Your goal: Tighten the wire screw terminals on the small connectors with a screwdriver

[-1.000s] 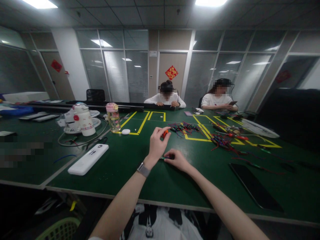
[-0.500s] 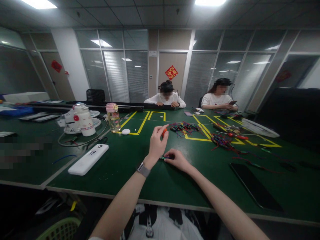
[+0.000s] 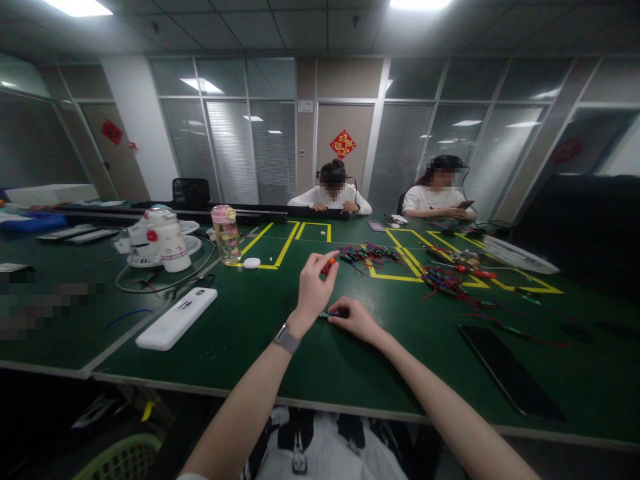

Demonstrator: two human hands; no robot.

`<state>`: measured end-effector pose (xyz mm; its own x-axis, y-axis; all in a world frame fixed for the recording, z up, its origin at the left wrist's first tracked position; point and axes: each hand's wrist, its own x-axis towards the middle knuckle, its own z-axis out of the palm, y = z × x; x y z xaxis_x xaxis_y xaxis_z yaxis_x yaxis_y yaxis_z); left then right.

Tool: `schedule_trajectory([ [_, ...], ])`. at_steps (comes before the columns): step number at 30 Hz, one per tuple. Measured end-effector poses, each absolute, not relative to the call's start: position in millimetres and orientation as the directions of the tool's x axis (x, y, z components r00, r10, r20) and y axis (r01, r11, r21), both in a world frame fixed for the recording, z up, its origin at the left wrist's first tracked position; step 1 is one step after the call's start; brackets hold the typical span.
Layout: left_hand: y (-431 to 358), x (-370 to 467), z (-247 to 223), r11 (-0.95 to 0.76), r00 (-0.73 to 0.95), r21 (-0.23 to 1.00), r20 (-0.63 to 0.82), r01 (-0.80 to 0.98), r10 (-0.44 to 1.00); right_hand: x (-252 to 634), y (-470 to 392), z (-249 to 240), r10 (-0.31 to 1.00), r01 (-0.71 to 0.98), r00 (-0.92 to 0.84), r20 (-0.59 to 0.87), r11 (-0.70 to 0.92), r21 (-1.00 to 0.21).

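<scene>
My left hand [image 3: 316,283], with a grey-banded watch on its wrist, is raised a little over the table. Its fingers close around a small orange-red handle [image 3: 329,266]; the rest of that tool is hidden behind the hand, so its kind cannot be told. Just below and to the right, my right hand [image 3: 356,319] rests on the green tabletop. Between thumb and fingertips it pinches the end of a small green circuit board [image 3: 325,315], which lies low at the table surface. Beyond the left hand spreads a pile of wired circuit boards [image 3: 370,255].
A second wire heap [image 3: 445,281] and a red-handled tool [image 3: 483,274] lie to the right. Nearer are a dark phone [image 3: 510,370] and, at left, a white power bank [image 3: 177,320]. A bottle [image 3: 227,235] and a kettle [image 3: 173,241] stand farther back. Two people sit opposite.
The orange-red handle in my left hand has turned slightly, and the left fingers have shifted a little. My right hand keeps its place on the circuit board.
</scene>
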<state>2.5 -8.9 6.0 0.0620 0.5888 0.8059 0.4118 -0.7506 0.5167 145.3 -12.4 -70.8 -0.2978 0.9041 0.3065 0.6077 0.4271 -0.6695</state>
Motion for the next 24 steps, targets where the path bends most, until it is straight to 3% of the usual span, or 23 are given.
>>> schedule_trajectory([
  [8,-8.8,1.6,6.6,-0.766,0.101,0.501,0.807,0.403,0.582,145.4,-12.2,-71.3,0.904,0.600,-0.295,0.310,0.428,-0.676],
  [12,-10.2,0.9,7.6,-0.724,0.042,0.506,0.806,0.468,0.591,145.5,-11.9,-71.5,0.905,0.600,-0.293,0.308,0.425,-0.677],
  [18,-10.1,2.0,7.4,-0.767,0.103,0.512,0.802,0.386,0.588,145.5,-10.8,-72.6,0.906,0.602,-0.294,0.305,0.423,-0.677],
  [24,-9.8,1.8,7.5,-0.725,0.027,0.507,0.811,0.466,0.584,145.5,-11.1,-72.2,0.905,0.595,-0.294,0.308,0.425,-0.682],
])
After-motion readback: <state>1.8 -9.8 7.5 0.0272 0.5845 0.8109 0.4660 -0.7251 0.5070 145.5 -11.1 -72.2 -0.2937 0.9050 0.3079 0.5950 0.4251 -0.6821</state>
